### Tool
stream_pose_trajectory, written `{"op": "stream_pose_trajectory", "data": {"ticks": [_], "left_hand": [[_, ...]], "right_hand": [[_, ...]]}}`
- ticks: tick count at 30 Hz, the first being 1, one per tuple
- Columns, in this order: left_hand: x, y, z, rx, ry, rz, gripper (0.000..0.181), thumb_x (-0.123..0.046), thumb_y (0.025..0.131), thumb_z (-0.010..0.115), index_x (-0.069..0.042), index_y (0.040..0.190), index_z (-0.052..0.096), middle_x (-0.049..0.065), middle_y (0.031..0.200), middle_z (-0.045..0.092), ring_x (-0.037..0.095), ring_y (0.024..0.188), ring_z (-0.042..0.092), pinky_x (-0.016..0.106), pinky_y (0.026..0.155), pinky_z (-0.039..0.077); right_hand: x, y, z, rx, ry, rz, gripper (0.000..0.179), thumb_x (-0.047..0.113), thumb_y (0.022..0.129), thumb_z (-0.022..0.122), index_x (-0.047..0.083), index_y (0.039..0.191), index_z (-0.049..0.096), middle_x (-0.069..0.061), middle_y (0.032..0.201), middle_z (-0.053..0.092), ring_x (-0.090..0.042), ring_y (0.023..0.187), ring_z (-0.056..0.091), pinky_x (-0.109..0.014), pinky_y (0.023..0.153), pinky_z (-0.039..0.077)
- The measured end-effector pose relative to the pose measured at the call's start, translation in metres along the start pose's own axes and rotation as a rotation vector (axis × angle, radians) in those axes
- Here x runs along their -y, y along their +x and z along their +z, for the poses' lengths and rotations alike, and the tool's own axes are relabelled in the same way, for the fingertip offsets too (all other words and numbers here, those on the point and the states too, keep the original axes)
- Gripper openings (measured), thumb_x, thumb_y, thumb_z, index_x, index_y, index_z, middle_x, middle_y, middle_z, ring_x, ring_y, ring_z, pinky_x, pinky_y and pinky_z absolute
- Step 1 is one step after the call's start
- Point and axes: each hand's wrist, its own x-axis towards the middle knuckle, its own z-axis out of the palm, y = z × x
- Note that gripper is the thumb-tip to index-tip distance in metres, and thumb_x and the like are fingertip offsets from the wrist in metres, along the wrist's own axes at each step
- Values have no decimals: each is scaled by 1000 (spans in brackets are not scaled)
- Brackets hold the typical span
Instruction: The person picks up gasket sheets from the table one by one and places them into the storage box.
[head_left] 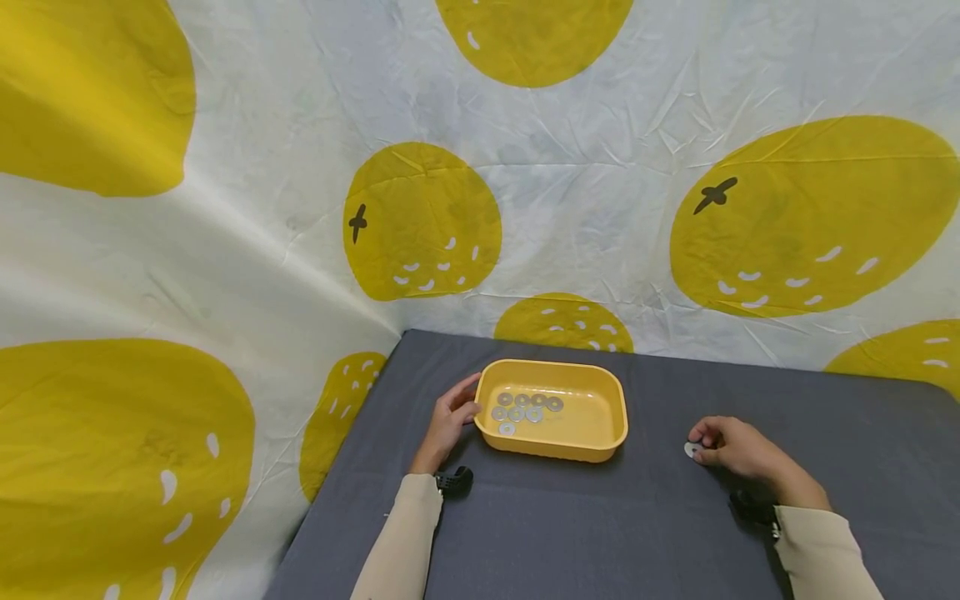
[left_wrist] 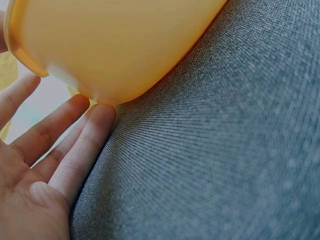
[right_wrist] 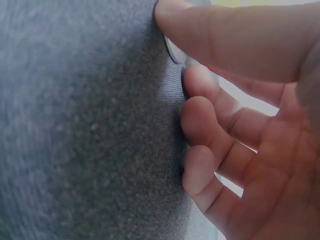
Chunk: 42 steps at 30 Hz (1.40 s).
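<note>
My left hand (head_left: 447, 419) is at the left end of a yellow plastic tray (head_left: 611, 417), its extended fingers (left_wrist: 82, 145) touching the outer wall and thumb at the rim. Inside the tray, several flat metal washers (head_left: 517, 413) lie in rows toward its left side. To the right of the tray, my right hand (head_left: 742, 450) is low over the dark tabletop and pinches one washer (head_left: 689, 451) at its thumb tip. In the right wrist view, the washer's edge (right_wrist: 172, 50) shows under the thumb, with the other fingers curled close to the cloth.
Dark grey cloth covers the table (head_left: 570, 533). A white curtain (head_left: 585, 225) with large yellow fruit prints hangs behind and along the left side. Black straps with cameras sit on both wrists, below light beige sleeves (head_left: 401, 533).
</note>
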Motion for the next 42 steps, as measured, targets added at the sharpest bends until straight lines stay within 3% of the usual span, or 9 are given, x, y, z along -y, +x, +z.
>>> {"op": "stream_pose_trajectory", "data": {"ticks": [4, 11, 17, 26, 35, 42], "left_hand": [[-5, -1, -1, 31, 4, -12, 60, -3, 99, 57, -11, 156, 44, 30, 141, 58, 50, 126, 56, 23, 82, 56], [-29, -15, 2, 41, 7, -4, 58, -1, 97, 58, -5, 153, 47, 33, 137, 59, 51, 121, 58, 24, 81, 57], [-29, -16, 2, 52, -11, 3, 59, 0, 97, 58, -5, 154, 45, 35, 138, 57, 54, 123, 56, 23, 82, 56], [-31, -14, 0, 66, -4, -8, 59, -2, 98, 58, -6, 155, 44, 34, 141, 56, 52, 125, 56, 23, 83, 56], [-35, -15, 0, 43, 7, -14, 58, -4, 97, 60, -9, 154, 47, 30, 140, 59, 48, 124, 58, 24, 84, 57], [-34, -15, 0, 50, 19, -3, 59, -6, 97, 60, -10, 155, 46, 29, 140, 59, 47, 123, 59, 25, 84, 56]], "right_hand": [[1, -1, 1, -8, 1, 7, 23, 8, 81, 82, 5, 94, 64, -2, 84, 54, 0, 70, 44, -24, 63, 38], [1, -5, 4, -15, -15, -5, 26, 8, 79, 84, 7, 91, 61, 2, 77, 53, 0, 65, 44, -24, 60, 36], [4, -5, 0, 9, -11, 3, 25, 9, 81, 83, 7, 94, 60, 4, 70, 53, -1, 60, 43, -24, 58, 35], [7, -4, -7, 88, 86, -28, 19, 4, 90, 73, 0, 107, 66, 2, 67, 58, -2, 56, 49, -25, 54, 42], [10, -1, -7, -55, 86, -6, 21, 3, 92, 70, -1, 113, 68, 3, 72, 60, -2, 59, 50, -25, 55, 43], [16, 2, -5, -137, 110, 36, 25, 1, 93, 69, -1, 118, 68, -7, 85, 70, -4, 66, 59, -26, 58, 47]]}}
